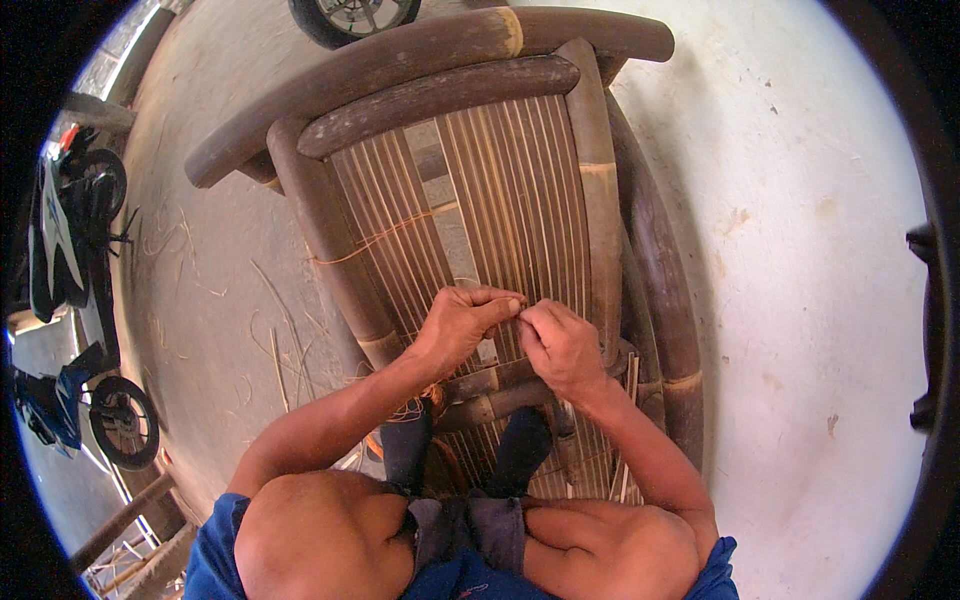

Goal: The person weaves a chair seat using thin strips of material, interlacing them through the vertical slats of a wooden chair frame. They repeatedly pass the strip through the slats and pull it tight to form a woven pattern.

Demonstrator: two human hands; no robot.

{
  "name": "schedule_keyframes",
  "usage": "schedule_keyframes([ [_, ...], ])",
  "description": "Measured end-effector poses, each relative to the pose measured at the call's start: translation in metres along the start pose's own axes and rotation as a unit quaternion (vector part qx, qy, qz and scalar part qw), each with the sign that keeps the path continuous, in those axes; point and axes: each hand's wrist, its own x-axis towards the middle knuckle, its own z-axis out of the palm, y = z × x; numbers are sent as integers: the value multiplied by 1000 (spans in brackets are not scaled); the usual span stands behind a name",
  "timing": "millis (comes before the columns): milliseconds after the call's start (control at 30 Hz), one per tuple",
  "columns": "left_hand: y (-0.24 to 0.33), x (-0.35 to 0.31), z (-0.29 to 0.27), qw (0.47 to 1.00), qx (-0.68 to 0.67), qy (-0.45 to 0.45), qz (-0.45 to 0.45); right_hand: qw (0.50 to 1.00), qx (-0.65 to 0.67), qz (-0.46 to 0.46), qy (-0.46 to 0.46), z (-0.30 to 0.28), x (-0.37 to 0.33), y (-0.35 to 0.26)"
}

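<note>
My left hand (463,325) and my right hand (565,345) meet over the lower part of a bamboo chair's slatted back (520,190). The fingertips of both are pinched close together. Whatever they grip is too small to make out. Narrow brown bamboo slats run lengthwise beneath them, with a gap between two groups of slats. A thin orange wire (385,236) crosses the left group and reaches the thick left post (325,240). More orange strands (408,408) hang in a tangle below my left wrist. Thick dark bamboo poles (440,100) frame the top.
To the right stands a pale wall (810,250), close beside the chair. Loose bamboo strips (277,360) lie on the grey floor at left. Motorcycles (75,240) stand farther left, and a wheel (355,15) shows beyond the chair's top. My feet rest on the lower slats.
</note>
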Motion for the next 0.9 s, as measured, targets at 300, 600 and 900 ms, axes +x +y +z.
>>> schedule_keyframes([
  [300, -10, 0, -13, 974, 206, -48, 79, 998, 60, 12, -20, -14, 12, -1],
  [600, -4, -8, -16, 994, 5, -101, -33, 994, 108, 2, -14, -7, 12, 0],
  [900, -15, -8, -20, 982, -146, -93, -81, 995, 99, -8, 18, 6, 4, -5],
])
